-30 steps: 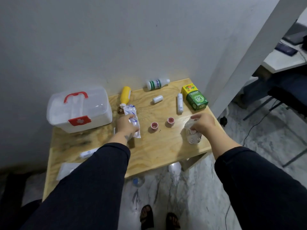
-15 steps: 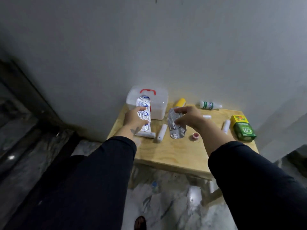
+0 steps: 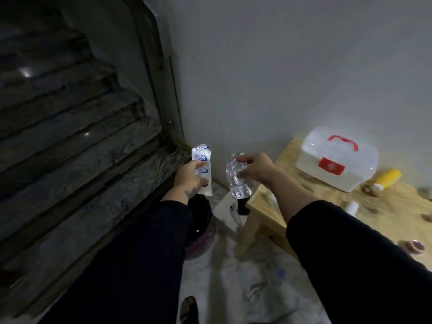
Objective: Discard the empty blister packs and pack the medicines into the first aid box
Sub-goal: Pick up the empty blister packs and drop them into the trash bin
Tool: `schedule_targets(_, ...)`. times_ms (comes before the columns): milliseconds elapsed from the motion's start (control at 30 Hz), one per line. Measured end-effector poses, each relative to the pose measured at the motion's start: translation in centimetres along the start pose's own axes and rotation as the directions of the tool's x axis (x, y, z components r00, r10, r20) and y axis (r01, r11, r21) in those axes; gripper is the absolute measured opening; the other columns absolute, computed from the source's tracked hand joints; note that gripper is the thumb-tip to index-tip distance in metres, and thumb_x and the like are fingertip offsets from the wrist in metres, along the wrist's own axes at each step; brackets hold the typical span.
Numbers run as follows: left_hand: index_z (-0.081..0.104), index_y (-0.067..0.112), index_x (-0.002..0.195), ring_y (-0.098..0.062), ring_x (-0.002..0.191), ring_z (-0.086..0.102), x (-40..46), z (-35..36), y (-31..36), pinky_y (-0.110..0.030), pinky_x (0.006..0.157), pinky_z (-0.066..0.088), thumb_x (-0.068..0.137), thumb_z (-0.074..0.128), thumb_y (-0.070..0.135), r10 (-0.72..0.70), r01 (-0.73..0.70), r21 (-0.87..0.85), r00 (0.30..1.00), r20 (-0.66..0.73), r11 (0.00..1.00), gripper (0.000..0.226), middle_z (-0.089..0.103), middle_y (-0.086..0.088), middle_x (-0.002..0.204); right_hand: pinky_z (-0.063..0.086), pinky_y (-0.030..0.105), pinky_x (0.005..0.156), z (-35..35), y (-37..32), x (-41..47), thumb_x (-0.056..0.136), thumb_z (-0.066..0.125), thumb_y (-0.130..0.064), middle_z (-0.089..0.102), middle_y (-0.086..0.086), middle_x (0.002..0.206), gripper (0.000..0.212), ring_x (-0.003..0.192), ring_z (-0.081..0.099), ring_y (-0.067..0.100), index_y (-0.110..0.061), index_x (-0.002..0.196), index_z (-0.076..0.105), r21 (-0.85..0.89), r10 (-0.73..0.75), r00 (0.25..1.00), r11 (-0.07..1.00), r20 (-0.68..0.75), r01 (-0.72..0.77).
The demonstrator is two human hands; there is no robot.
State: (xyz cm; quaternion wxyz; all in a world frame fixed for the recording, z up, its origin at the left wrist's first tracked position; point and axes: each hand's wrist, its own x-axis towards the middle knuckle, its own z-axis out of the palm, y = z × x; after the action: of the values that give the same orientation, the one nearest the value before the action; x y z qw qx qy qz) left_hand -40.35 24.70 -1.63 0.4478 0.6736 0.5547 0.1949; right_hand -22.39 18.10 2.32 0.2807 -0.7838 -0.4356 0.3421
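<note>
My left hand [image 3: 188, 177] grips a silver blister pack with blue print [image 3: 203, 170], held upright over the floor left of the table. My right hand [image 3: 256, 169] pinches a crumpled silver blister pack [image 3: 238, 181] by its top, hanging beside the table's left corner. Below my left hand sits a dark round bin [image 3: 201, 213], mostly hidden by my left sleeve. The white first aid box [image 3: 336, 160] with a red handle stands shut on the wooden table [image 3: 268, 197] against the wall. A yellow bottle [image 3: 389, 177] lies to the right of the box.
Dark stone stairs [image 3: 70, 136] rise on the left. A white tube [image 3: 351, 208] and a small pink-lidded pot [image 3: 413, 245] lie on the table. White paper [image 3: 225, 206] lies on the marble floor next to the table leg. My foot [image 3: 189, 309] shows at the bottom.
My view has swung left, away from the table toward the stairs. Both hands have carried their blister packs off the tabletop, out over the floor beside the table.
</note>
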Motion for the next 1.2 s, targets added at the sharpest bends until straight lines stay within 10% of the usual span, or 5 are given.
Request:
schedule_targets(233,0.059,0.01,0.132,-0.025,0.124,0.055,7.1,-3.7,-10.4,-0.026,0.095,0.044,0.078,0.072,-0.005,-0.172,0.171,0.027,0.985,0.029,0.985,0.058,0.059,-0.01,0.134,0.04,0.015,0.075,12.5,-1.8,7.9,0.079,0.07,-0.002,0.063,0.011,0.126,0.05,0.096,0.061,0.019,-0.014,0.126,0.061,-0.062,0.082,0.986,0.995,0.147,-0.074)
schedule_targets(500,0.058,0.009,0.131,-0.023,0.124,0.054,14.6,1.2,-26.8,-0.012,0.083,0.034,0.085,0.067,0.0,-0.408,0.404,0.065,0.909,0.084,0.913,0.048,0.059,-0.01,0.135,0.039,0.03,0.107,28.8,6.4,17.3,0.085,0.059,0.001,0.054,0.013,0.139,0.053,0.127,0.051,0.027,-0.011,0.136,0.051,-0.197,0.221,0.911,0.967,0.347,-0.16)
schedule_targets(800,0.047,0.014,0.14,-0.027,0.129,0.05,21.0,9.5,-40.6,-0.019,0.08,0.038,0.097,0.056,0.008,-0.578,0.553,0.167,0.785,0.224,0.816,0.045,0.048,-0.008,0.145,0.044,0.028,0.089,40.4,16.7,25.3,0.092,0.055,-0.004,0.057,0.016,0.13,0.049,0.117,0.055,0.031,-0.009,0.139,0.044,-0.33,0.277,0.849,0.935,0.45,-0.13)
schedule_targets(1200,0.044,0.012,0.143,-0.028,0.129,0.05,19.8,4.4,-33.9,-0.029,0.103,0.044,0.096,0.058,0.016,-0.581,0.526,0.247,0.735,0.35,0.814,0.049,0.047,-0.009,0.146,0.044,0.035,0.101,35.6,11.4,22.8,0.088,0.064,-0.012,0.047,0.013,0.141,0.056,0.126,0.049,0.03,-0.013,0.14,0.043,-0.517,0.365,0.754,0.855,0.545,-0.041)
